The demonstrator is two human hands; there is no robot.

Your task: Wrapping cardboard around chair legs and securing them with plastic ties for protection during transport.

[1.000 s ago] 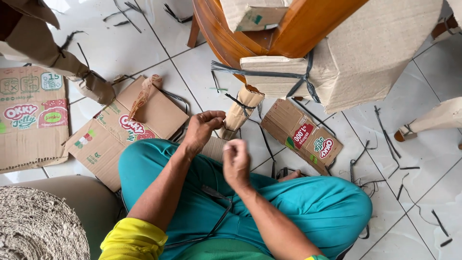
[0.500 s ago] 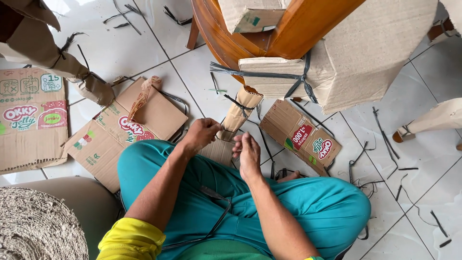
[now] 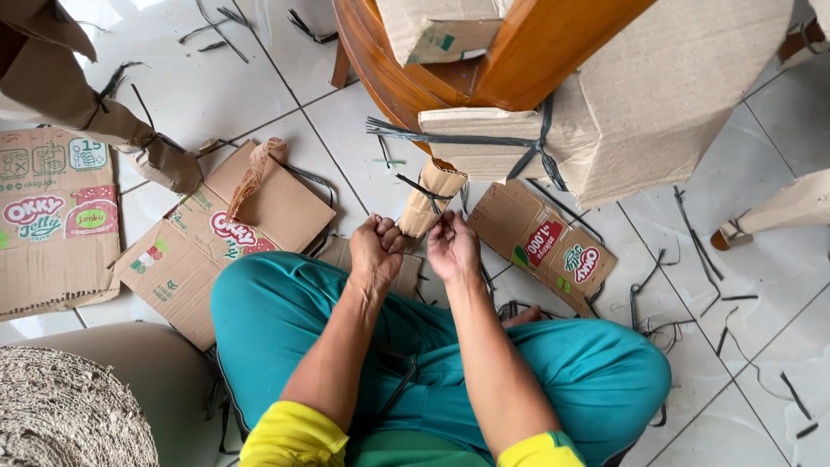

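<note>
I sit cross-legged on a white tiled floor in teal trousers (image 3: 553, 363). My left hand (image 3: 375, 248) and my right hand (image 3: 453, 246) are side by side, both closed around the lower part of a cardboard-wrapped furniture leg (image 3: 430, 197) that is tied with a black strap (image 3: 421, 188). The leg belongs to a wooden piece of furniture (image 3: 527, 52) whose upper part is wrapped in cardboard (image 3: 657, 95) and bound with a grey-black strap (image 3: 484, 138). What my fingers pinch is hidden between the hands.
Flattened printed cardboard boxes lie on the floor at the left (image 3: 52, 216), the middle (image 3: 233, 233) and the right (image 3: 545, 242). Several black strap offcuts (image 3: 700, 251) are scattered on the tiles. A cardboard roll (image 3: 69, 415) stands at bottom left. Other wrapped legs (image 3: 104, 112) (image 3: 778, 212) stand nearby.
Both hands have moved forward from above my lap to the wrapped leg and closed on it, coming together side by side.
</note>
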